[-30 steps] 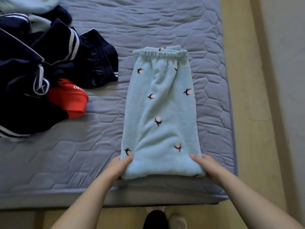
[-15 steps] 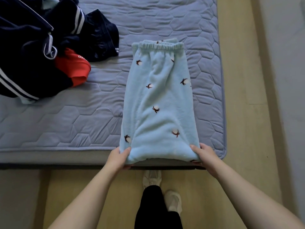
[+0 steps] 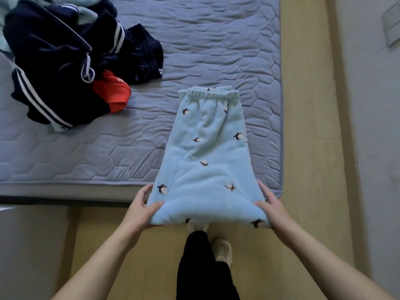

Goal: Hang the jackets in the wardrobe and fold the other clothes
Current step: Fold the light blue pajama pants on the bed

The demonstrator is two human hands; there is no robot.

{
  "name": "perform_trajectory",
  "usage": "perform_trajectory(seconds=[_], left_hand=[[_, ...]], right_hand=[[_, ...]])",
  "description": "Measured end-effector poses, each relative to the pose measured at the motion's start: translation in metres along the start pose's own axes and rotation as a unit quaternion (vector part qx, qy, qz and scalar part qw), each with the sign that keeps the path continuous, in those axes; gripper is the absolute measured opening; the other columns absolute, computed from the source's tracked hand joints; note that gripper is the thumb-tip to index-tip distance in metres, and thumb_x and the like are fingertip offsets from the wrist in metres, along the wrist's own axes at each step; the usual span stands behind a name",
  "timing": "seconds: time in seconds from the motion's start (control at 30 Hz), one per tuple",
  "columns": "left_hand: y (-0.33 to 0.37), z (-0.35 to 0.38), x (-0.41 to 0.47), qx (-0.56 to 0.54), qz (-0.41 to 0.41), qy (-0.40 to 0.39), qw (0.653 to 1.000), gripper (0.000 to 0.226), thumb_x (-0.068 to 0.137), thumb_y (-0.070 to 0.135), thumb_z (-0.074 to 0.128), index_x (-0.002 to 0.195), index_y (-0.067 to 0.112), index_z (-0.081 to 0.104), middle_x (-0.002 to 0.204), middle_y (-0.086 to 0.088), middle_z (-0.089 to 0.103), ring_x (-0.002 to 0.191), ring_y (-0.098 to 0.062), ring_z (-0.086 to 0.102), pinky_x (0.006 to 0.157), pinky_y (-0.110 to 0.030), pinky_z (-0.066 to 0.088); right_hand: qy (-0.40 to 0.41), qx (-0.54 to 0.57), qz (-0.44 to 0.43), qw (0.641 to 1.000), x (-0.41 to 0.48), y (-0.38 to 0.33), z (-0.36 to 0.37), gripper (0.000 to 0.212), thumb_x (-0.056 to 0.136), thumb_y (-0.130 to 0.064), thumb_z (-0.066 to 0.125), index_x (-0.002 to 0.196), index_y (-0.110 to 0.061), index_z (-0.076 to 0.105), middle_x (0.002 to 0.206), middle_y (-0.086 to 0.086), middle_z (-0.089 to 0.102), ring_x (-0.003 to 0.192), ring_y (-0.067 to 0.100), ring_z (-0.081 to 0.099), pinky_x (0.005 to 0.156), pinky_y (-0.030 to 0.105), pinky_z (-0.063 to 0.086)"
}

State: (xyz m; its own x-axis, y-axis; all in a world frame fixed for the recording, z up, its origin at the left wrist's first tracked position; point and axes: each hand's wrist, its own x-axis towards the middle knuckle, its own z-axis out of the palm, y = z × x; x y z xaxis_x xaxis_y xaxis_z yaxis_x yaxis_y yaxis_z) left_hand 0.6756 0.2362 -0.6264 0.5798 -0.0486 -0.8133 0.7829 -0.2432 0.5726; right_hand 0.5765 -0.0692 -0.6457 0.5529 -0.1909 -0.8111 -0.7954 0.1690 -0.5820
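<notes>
- Pale-blue fleece trousers with small dark-and-white motifs, folded lengthwise into one long panel, centre of frame
- elastic waistband is the far end and lies on the mattress, near its right edge
- near folded end is lifted past the front edge of the mattress and hangs over the floor
- left hand holds the near left corner: grip closed on the fleece, thumb on top, fingers along the side and under
- right hand holds the near right corner: grip closed on the fleece, thumb on top, other fingers mostly hidden under the cloth
- both bare forearms come in from the bottom corners of the frame
- mattress has a grey-blue quilted cover with a hexagon pattern and fills the upper left and centre
- heap of navy clothes with white stripes in upper left of frame, on the mattress, well apart from the trousers
- red garment with white lettering sticks out at the heap's lower right edge
- black trouser leg and pale shoe at bottom centre, on the wooden floor
</notes>
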Motion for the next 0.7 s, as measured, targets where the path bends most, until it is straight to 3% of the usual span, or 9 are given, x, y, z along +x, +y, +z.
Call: perform_trajectory(seconds=[0.07, 0.13, 0.23, 0.3, 0.37, 0.5, 0.57, 0.63, 0.7], left_hand=[[0.032, 0.002, 0.003, -0.037, 0.047, -0.019, 0.998, 0.038, 0.083, 0.013, 0.066, 0.115, 0.032, 0.057, 0.108, 0.011, 0.064, 0.088, -0.015, 0.065, 0.058, -0.030, 0.056], [0.066, 0.008, 0.016, -0.068, 0.055, -0.014, 0.996, 0.020, 0.094, 0.010, 0.049, 0.102, 0.020, 0.064, 0.107, 0.002, 0.066, 0.084, -0.016, 0.062, 0.055, -0.029, 0.056], [0.118, 0.017, 0.049, -0.163, 0.041, -0.032, 0.985, 0.027, 0.094, 0.013, 0.036, 0.090, 0.010, 0.063, 0.084, -0.007, 0.069, 0.071, -0.021, 0.062, 0.055, -0.028, 0.056], [0.149, 0.021, 0.076, -0.185, 0.055, -0.076, 0.978, 0.029, 0.090, 0.013, 0.032, 0.093, 0.011, 0.061, 0.076, -0.007, 0.070, 0.069, -0.021, 0.064, 0.063, -0.031, 0.059], [0.174, 0.026, 0.109, -0.145, 0.081, -0.106, 0.980, 0.023, 0.086, 0.010, 0.040, 0.099, 0.012, 0.059, 0.083, -0.007, 0.072, 0.072, -0.018, 0.067, 0.070, -0.032, 0.057], [0.198, 0.046, 0.185, -0.042, 0.113, -0.072, 0.990, 0.053, 0.087, -0.004, 0.049, 0.135, 0.016, 0.035, 0.120, -0.008, 0.065, 0.093, -0.015, 0.068, 0.076, -0.032, 0.055], [0.197, 0.060, 0.217, 0.020, 0.133, -0.031, 0.990, 0.074, 0.089, 0.003, 0.056, 0.148, 0.022, 0.016, 0.130, -0.001, 0.058, 0.112, -0.016, 0.059, 0.086, -0.034, 0.051], [0.188, 0.072, 0.234, 0.120, 0.163, 0.043, 0.978, 0.073, 0.087, 0.014, 0.062, 0.147, 0.021, 0.021, 0.134, 0.002, 0.052, 0.118, -0.014, 0.052, 0.098, -0.035, 0.044], [0.172, 0.080, 0.238, 0.193, 0.178, 0.124, 0.957, 0.067, 0.083, 0.028, 0.066, 0.140, 0.021, 0.032, 0.132, 0.001, 0.051, 0.116, -0.015, 0.051, 0.099, -0.037, 0.042]], right_hand=[[-0.012, 0.046, -0.019, 0.999, 0.006, -0.036, -0.008, 0.043, 0.082, -0.010, 0.058, 0.121, -0.027, 0.061, 0.104, -0.011, 0.071, 0.087, 0.010, 0.068, 0.070, 0.028, 0.052], [-0.027, 0.030, -0.040, 0.998, 0.018, -0.073, -0.014, 0.032, 0.087, -0.014, 0.057, 0.117, -0.017, 0.065, 0.104, -0.002, 0.072, 0.091, 0.013, 0.068, 0.074, 0.030, 0.052], [-0.048, 0.013, -0.058, 0.997, 0.044, -0.125, -0.015, 0.034, 0.074, -0.018, 0.063, 0.108, -0.015, 0.067, 0.091, -0.002, 0.072, 0.078, 0.014, 0.066, 0.064, 0.031, 0.053], [-0.050, 0.079, -0.051, 0.994, 0.070, -0.151, -0.013, 0.023, 0.085, -0.025, 0.052, 0.099, -0.013, 0.066, 0.077, 0.002, 0.071, 0.067, 0.021, 0.065, 0.057, 0.031, 0.054], [-0.034, 0.124, -0.034, 0.991, 0.105, -0.170, -0.015, 0.040, 0.094, -0.033, 0.031, 0.101, -0.013, 0.065, 0.084, 0.010, 0.072, 0.073, 0.026, 0.069, 0.064, 0.033, 0.051], [-0.010, 0.098, -0.004, 0.995, 0.167, -0.195, -0.009, 0.030, 0.093, -0.037, 0.037, 0.101, -0.015, 0.055, 0.081, 0.008, 0.063, 0.070, 0.021, 0.060, 0.064, 0.032, 0.046], [0.034, 0.025, -0.001, 0.999, 0.195, -0.194, -0.002, 0.028, 0.094, -0.042, 0.045, 0.106, -0.017, 0.051, 0.082, 0.003, 0.056, 0.067, 0.015, 0.053, 0.060, 0.027, 0.043], [0.091, -0.104, -0.025, 0.990, 0.211, -0.185, 0.007, 0.033, 0.092, -0.044, 0.052, 0.112, -0.018, 0.053, 0.094, 0.001, 0.059, 0.080, 0.015, 0.058, 0.066, 0.028, 0.046], [0.137, -0.212, -0.033, 0.967, 0.214, -0.171, 0.014, 0.040, 0.089, -0.048, 0.056, 0.111, -0.014, 0.058, 0.102, 0.004, 0.061, 0.093, 0.021, 0.058, 0.077, 0.032, 0.046]])
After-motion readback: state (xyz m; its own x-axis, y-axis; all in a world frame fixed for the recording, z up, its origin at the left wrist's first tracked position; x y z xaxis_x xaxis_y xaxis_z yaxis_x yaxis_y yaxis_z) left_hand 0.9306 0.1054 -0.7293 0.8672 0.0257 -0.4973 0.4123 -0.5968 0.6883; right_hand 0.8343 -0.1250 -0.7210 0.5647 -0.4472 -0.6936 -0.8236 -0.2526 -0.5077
